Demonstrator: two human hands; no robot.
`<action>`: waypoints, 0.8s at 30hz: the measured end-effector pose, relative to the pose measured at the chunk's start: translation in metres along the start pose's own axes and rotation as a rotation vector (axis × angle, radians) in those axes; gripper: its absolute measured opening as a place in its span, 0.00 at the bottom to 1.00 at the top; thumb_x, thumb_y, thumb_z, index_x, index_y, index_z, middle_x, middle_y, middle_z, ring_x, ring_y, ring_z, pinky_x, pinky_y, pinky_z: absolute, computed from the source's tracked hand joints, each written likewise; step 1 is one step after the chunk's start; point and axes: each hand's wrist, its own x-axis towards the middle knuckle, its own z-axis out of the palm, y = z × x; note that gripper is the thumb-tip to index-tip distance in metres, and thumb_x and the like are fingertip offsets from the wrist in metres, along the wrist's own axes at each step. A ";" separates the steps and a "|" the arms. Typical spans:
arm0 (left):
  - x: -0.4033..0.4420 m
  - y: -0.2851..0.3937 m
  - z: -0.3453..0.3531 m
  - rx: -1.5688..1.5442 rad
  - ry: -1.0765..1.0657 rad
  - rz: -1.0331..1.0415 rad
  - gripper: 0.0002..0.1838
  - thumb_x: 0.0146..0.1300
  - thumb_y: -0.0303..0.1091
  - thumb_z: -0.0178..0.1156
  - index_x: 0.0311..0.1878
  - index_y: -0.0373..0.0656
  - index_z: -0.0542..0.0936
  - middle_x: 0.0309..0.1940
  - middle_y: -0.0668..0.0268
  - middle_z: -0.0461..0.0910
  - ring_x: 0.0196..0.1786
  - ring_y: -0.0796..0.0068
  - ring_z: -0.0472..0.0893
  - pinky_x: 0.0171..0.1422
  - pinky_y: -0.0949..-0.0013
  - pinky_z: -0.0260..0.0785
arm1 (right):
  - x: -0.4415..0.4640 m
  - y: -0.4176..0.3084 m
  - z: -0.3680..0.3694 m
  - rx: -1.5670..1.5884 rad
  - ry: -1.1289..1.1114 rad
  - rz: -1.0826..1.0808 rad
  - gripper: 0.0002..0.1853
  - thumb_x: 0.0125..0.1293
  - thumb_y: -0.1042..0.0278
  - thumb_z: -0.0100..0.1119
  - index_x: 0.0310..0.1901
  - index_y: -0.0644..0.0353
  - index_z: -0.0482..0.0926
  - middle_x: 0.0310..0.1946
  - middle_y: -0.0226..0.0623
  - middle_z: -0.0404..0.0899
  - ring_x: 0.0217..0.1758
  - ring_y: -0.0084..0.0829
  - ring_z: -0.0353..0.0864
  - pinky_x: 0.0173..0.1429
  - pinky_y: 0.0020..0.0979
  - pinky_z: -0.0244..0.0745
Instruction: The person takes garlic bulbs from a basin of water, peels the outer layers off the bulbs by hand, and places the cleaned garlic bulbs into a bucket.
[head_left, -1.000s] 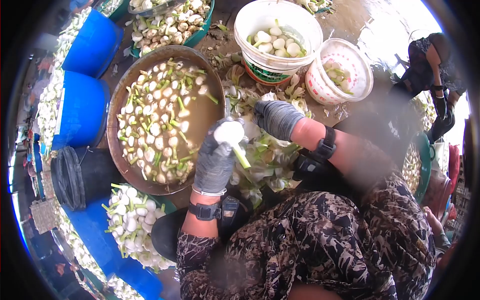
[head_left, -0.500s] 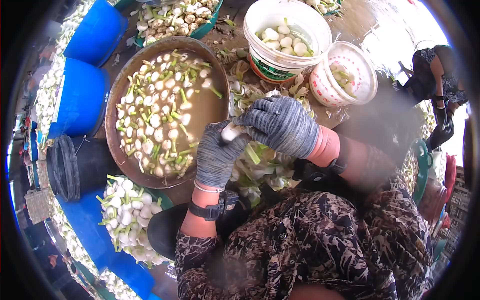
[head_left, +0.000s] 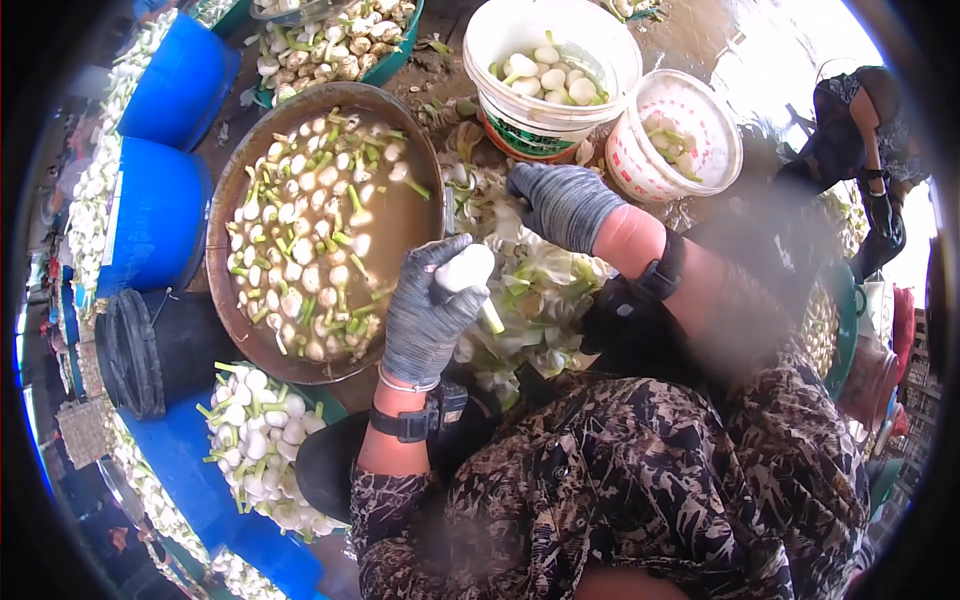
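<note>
My left hand (head_left: 422, 315), in a grey knitted glove, is closed around a white garlic bulb (head_left: 468, 268) with a short green stem that points down to the right. Apart from it, up and to the right, my right hand (head_left: 566, 207) has its gloved fingers curled in. Whether anything is inside those fingers is hidden. Below both hands lies a heap of peeled-off garlic skins (head_left: 530, 300). Left of my hands, a wide round metal basin (head_left: 216, 275) holds murky water with many garlic bulbs (head_left: 310, 250) floating in it.
A white bucket (head_left: 555, 120) with peeled bulbs and a smaller white bucket (head_left: 620, 160) stand ahead. Trimmed garlic (head_left: 255, 430) is piled at the left, near blue tubs (head_left: 160, 215) and a black bucket (head_left: 170, 345). Another person (head_left: 865, 150) bends at the far right.
My hands were together at the bulb and are now apart. The right hand has drawn away up and to the right; the left still holds the bulb, now showing white and smooth.
</note>
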 end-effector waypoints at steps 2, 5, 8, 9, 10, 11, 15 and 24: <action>-0.001 -0.006 0.000 -0.220 0.003 -0.069 0.27 0.57 0.24 0.67 0.61 0.42 0.72 0.52 0.64 0.75 0.56 0.72 0.76 0.64 0.69 0.69 | -0.003 0.014 0.014 -0.219 -0.049 0.053 0.15 0.60 0.64 0.59 0.46 0.63 0.77 0.41 0.49 0.82 0.47 0.46 0.82 0.50 0.43 0.77; -0.003 -0.015 -0.002 -0.365 0.016 -0.062 0.29 0.62 0.28 0.63 0.67 0.41 0.68 0.56 0.62 0.76 0.56 0.71 0.78 0.66 0.67 0.68 | -0.009 0.005 0.004 -0.115 -0.059 0.036 0.19 0.66 0.58 0.57 0.50 0.66 0.76 0.46 0.52 0.81 0.53 0.46 0.80 0.56 0.41 0.75; -0.002 -0.009 -0.002 -0.283 0.075 -0.014 0.28 0.63 0.27 0.61 0.67 0.41 0.67 0.57 0.61 0.76 0.58 0.71 0.76 0.66 0.67 0.68 | -0.011 -0.010 -0.011 0.617 -0.283 -0.159 0.26 0.70 0.50 0.55 0.55 0.68 0.75 0.51 0.53 0.79 0.56 0.45 0.79 0.59 0.39 0.73; -0.001 -0.010 0.000 -0.282 0.081 -0.009 0.28 0.63 0.27 0.61 0.67 0.41 0.67 0.57 0.61 0.76 0.58 0.71 0.76 0.66 0.67 0.68 | -0.013 -0.013 -0.003 0.809 -0.342 -0.233 0.31 0.70 0.44 0.55 0.57 0.70 0.73 0.51 0.51 0.80 0.56 0.40 0.78 0.60 0.37 0.72; 0.000 -0.012 0.004 -0.217 0.118 -0.001 0.28 0.64 0.28 0.61 0.67 0.41 0.67 0.57 0.61 0.75 0.59 0.72 0.76 0.66 0.67 0.68 | -0.017 -0.019 0.000 0.757 -0.322 -0.347 0.30 0.70 0.46 0.55 0.57 0.70 0.73 0.49 0.49 0.81 0.53 0.38 0.79 0.58 0.37 0.73; 0.001 -0.016 0.007 -0.151 0.163 0.007 0.28 0.64 0.28 0.62 0.67 0.41 0.66 0.57 0.61 0.75 0.59 0.72 0.75 0.66 0.67 0.68 | -0.020 -0.023 0.008 0.747 -0.354 -0.306 0.29 0.71 0.48 0.55 0.57 0.70 0.72 0.48 0.49 0.81 0.53 0.37 0.80 0.57 0.36 0.73; -0.003 -0.028 0.022 -0.333 0.337 -0.145 0.25 0.67 0.28 0.59 0.66 0.40 0.66 0.55 0.63 0.75 0.55 0.75 0.75 0.60 0.70 0.71 | -0.003 -0.025 0.007 0.882 -0.449 0.023 0.20 0.70 0.59 0.57 0.54 0.68 0.74 0.35 0.40 0.80 0.34 0.28 0.82 0.41 0.33 0.80; -0.024 -0.006 0.009 -0.436 0.179 -0.261 0.21 0.68 0.25 0.56 0.64 0.39 0.68 0.57 0.62 0.73 0.55 0.78 0.75 0.59 0.71 0.74 | 0.121 0.009 0.000 1.416 -0.034 0.397 0.15 0.70 0.54 0.55 0.49 0.56 0.77 0.31 0.29 0.78 0.28 0.27 0.78 0.36 0.35 0.81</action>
